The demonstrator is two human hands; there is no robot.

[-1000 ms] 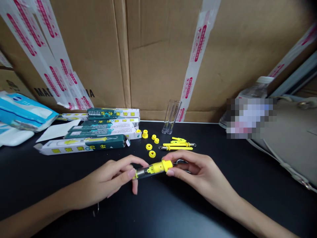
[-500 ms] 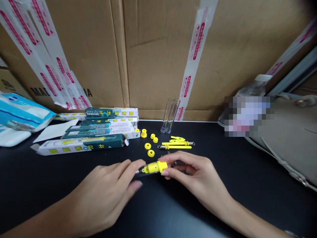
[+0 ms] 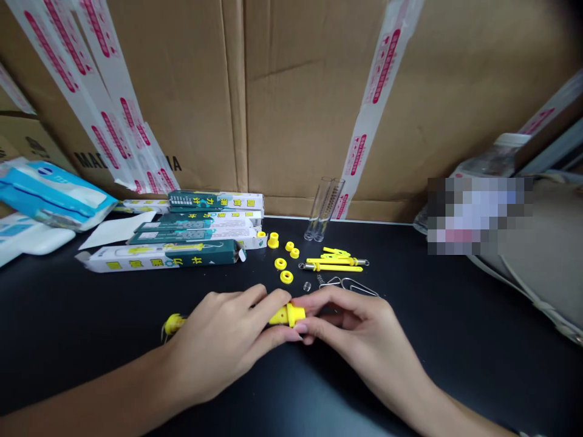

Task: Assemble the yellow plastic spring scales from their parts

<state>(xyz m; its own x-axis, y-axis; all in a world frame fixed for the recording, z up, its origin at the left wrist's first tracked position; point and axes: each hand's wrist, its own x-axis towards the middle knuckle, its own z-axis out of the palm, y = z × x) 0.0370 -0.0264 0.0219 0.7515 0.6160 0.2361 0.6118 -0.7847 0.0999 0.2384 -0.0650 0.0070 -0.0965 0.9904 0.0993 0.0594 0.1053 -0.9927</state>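
A spring scale (image 3: 279,316) with yellow fittings lies across both hands, low over the black table. My left hand (image 3: 228,346) is wrapped round its tube and hides most of the middle. From behind that hand the scale's far left end sticks out, a yellow cap with a metal hook. My right hand (image 3: 357,328) pinches the yellow end cap (image 3: 297,315) on the right end between thumb and fingers. Just beyond the hands lie wire hooks (image 3: 359,286), a small spring (image 3: 307,286), yellow rings (image 3: 286,277) and yellow rods with springs (image 3: 337,266).
Two clear tubes (image 3: 324,209) stand against the cardboard box (image 3: 300,121) behind. Several printed cartons (image 3: 164,256) lie at the left, beside a blue packet (image 3: 59,194). A bottle (image 3: 501,158) and a grey bag (image 3: 537,261) are at the right.
My left hand has slid right along the tube, its fingers now close to the right-end cap. The scale's left end has come into view. The camera view has shifted slightly.
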